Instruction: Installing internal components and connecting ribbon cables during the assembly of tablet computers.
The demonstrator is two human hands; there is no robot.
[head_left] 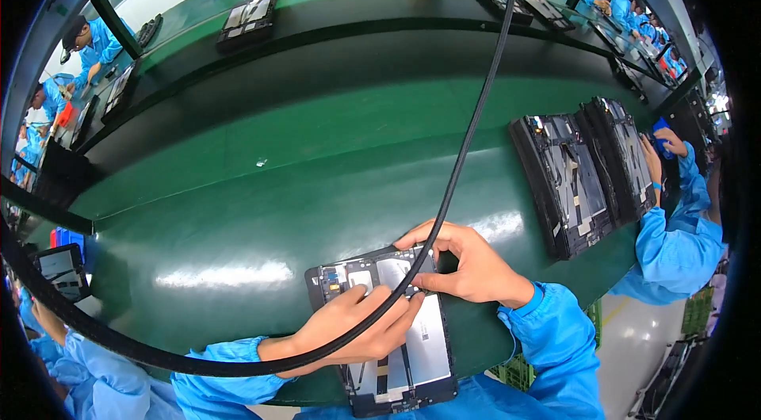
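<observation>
An opened tablet [428,341] with bare silver panels and dark strips lies on the green table in front of me, its near end close to my body. My left hand [357,325] reaches over it from the left, fingers bent and closed at the upper inner parts. What those fingertips pinch, if anything, is hidden. At the tablet's upper right corner, my right hand [468,261] grips the edge, index finger along the top and thumb on the inner side. A black cable [468,135] crosses the view in front of both the tablet and my left hand.
Two stacks of open tablets, a nearer one [567,182] and a farther one [626,154], stand at right beside a co-worker's hand [652,162]. A raised black shelf [317,47] spans the far side, bearing another tablet [247,20]. Other people sit beyond.
</observation>
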